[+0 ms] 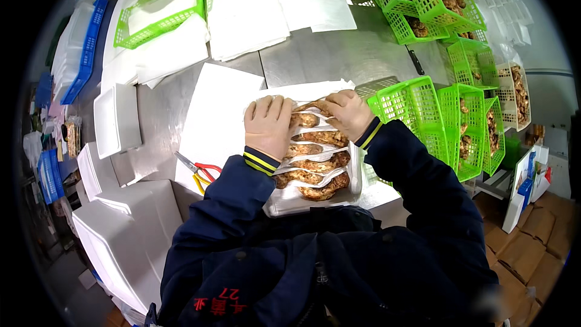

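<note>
A white tray (357, 184) stands close in front of me, with brown mushrooms (319, 166) laid in rows. Folded white paper (315, 152) separates the rows. My left hand (268, 125) rests on the tray's far left side, fingers stretched out together over the paper edge. At the far right corner my right hand (349, 113) has its fingers bent round the end of a mushroom in the farthest row (313, 107). Its fingertips are partly hidden. Both hands appear to be in thin, pale gloves.
Red-and-yellow-handled scissors (201, 172) lie left of the tray on a white sheet (218, 103). Green baskets (417, 115), several holding mushrooms, stand at right. A knife (416, 62) lies farther back. White boxes (130, 224) are at left; a green basket (160, 9) sits on paper stacks.
</note>
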A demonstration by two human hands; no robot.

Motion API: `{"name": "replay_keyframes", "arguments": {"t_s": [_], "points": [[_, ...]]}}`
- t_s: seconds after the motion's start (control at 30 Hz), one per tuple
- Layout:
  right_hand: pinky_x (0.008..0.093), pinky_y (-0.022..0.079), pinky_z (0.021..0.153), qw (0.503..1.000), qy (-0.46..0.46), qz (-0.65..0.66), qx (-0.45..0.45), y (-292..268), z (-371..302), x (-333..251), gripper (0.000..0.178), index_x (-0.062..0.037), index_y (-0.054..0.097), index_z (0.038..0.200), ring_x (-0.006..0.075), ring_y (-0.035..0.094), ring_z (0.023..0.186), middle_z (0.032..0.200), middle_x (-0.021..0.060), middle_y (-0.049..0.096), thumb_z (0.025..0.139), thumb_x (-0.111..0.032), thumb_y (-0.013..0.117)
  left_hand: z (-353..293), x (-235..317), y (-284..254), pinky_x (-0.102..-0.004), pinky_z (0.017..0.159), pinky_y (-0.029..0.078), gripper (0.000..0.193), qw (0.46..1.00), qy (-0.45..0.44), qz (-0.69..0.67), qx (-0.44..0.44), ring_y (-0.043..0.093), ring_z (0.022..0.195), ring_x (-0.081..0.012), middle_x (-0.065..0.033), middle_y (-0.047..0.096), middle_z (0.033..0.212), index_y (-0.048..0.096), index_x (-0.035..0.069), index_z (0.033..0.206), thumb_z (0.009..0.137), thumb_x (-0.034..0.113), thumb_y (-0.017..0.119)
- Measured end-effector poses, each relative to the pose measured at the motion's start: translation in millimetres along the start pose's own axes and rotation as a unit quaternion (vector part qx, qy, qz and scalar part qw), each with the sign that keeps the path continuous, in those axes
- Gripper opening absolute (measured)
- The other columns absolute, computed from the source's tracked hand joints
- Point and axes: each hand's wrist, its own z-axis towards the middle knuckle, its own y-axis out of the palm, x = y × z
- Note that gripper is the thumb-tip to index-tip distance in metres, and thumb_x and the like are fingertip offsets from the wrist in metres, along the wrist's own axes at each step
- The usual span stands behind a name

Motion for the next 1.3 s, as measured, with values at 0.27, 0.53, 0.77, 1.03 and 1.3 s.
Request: {"name": "replay_keyframes", "arguments": {"t_s": [0.27,0.53,0.77,1.03,1.3], "points": [[0.0442,0.050,0.100,0.960,0.221,0.055,0.160,-23.0,-19.3,-1.0,0.041,-0.0029,0.063,0.127,0.0403,0.062,0.114,0.126,0.0196,0.066,0.086,-0.002,0.062,14.4,17.0,-0.3,-0.0487,0.105,0.041,0.036,0.995,0.052,-0.017,0.086,0.057,0.120,-0.0257,-0.0022,0.066,0.121,0.070,0.016,0.120,0.085,0.023,0.076],[0.0517,0.047,0.103,0.967,0.229,-0.107,0.019,-14.5,-12.7,-16.2,0.047,-0.0107,0.064,0.130,0.0468,0.050,0.129,0.144,0.0245,0.051,0.084,-0.017,0.064,42.6,38.7,37.3,-0.0688,0.109,0.028,0.054,0.997,0.019,-0.062,-0.035,0.037,0.142,-0.0411,-0.0121,0.048,0.149,0.062,0.018,0.132,0.086,0.043,0.072],[0.0505,0.050,0.097,0.935,0.306,-0.096,-0.154,-29.1,15.3,-22.1,0.055,-0.0145,0.059,0.132,0.0403,0.057,0.120,0.126,0.0177,0.061,0.081,-0.029,0.072,50.0,42.1,36.1,-0.0715,0.110,0.023,0.062,0.994,0.001,-0.078,-0.073,0.031,0.145,-0.0432,-0.0156,0.046,0.149,0.066,0.014,0.126,0.078,0.052,0.077],[0.0478,0.048,0.103,0.978,0.204,0.037,0.009,-4.4,-24.6,7.3,0.056,-0.0129,0.058,0.138,0.0421,0.055,0.125,0.138,0.0231,0.057,0.083,-0.021,0.066,13.2,10.6,14.8,-0.0590,0.111,0.035,0.042,0.996,-0.045,-0.054,0.054,0.051,0.132,-0.0403,-0.0141,0.061,0.136,0.064,0.017,0.130,0.091,0.032,0.071],[0.0454,0.050,0.101,0.971,0.226,-0.063,0.049,-4.8,-10.5,-5.5,0.039,-0.0095,0.064,0.129,0.0369,0.058,0.124,0.138,0.0198,0.058,0.090,-0.016,0.063,-16.9,-34.7,4.7,-0.0650,0.112,0.028,0.023,0.989,-0.132,0.053,0.030,0.040,0.141,-0.0403,-0.0097,0.053,0.147,0.073,0.023,0.113,0.091,0.029,0.069]]}}
